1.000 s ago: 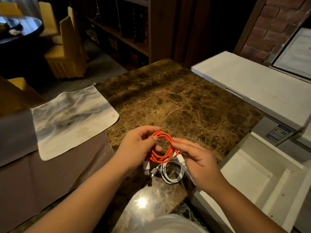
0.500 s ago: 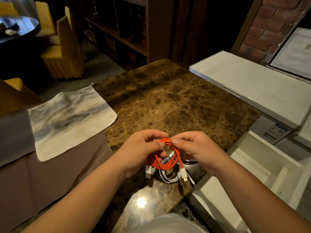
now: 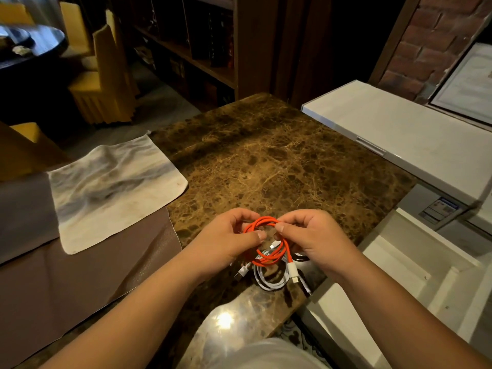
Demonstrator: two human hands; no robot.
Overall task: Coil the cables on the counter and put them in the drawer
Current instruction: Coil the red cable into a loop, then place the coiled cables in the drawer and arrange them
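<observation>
An orange cable (image 3: pixel 269 258) wound into a small coil hangs between both hands just above the brown marble counter (image 3: pixel 271 166). My left hand (image 3: pixel 226 239) pinches the coil's left side; my right hand (image 3: pixel 316 238) pinches its top right. The cable's white plug end (image 3: pixel 292 272) dangles below the coil. A white cable (image 3: pixel 271 282), coiled, lies on the counter under the orange one, partly hidden by it. The open white drawer (image 3: pixel 415 286) is at the lower right, beside the counter's edge.
A grey-white cloth (image 3: pixel 111 187) lies at the counter's left, over a brown mat (image 3: pixel 80 278). A white appliance top (image 3: pixel 399 131) stands at the right. Bookshelves, yellow chairs and a dark round table are behind the counter.
My right hand moved from below the coil up to its top, fingers closing on the loops. The plug end swung down to hang under the coil.
</observation>
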